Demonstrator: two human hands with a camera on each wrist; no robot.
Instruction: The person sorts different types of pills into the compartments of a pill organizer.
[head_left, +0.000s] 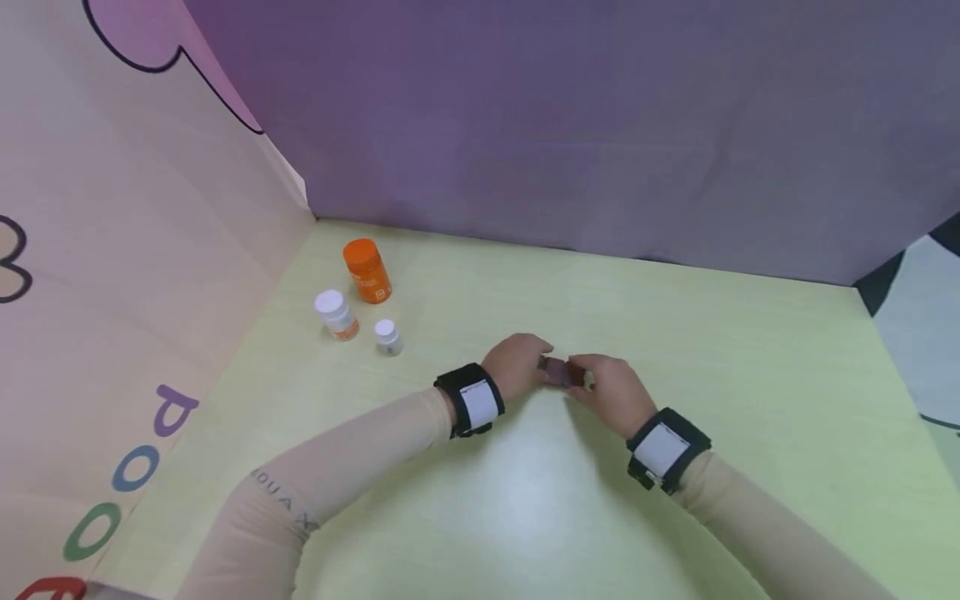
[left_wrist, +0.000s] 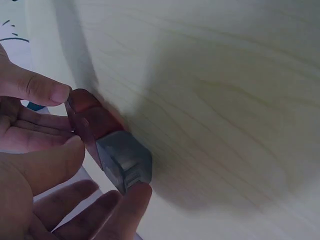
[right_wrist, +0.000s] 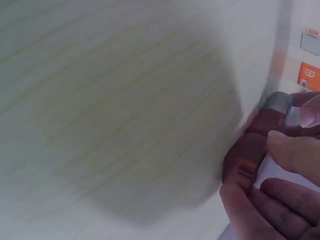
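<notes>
Both hands hold a small pill box (head_left: 557,372) between them over the table. It is made of joined segments, dark red along most of its length with a grey, see-through end compartment (left_wrist: 125,155). My left hand (head_left: 515,367) pinches the grey end, its thumb on one side and fingertips at the end. Around the dark red end (right_wrist: 245,160), my right hand (head_left: 615,396) grips with thumb and fingers. In the left wrist view the segments sit in a row, tilted over the tabletop. What is inside the compartments does not show.
At the table's back left stand an orange bottle (head_left: 367,272), a white bottle with an orange band (head_left: 337,314) and a smaller white bottle (head_left: 388,337). A purple panel (head_left: 570,133) borders the back of the pale table (head_left: 750,358), and a printed panel (head_left: 150,250) the left side.
</notes>
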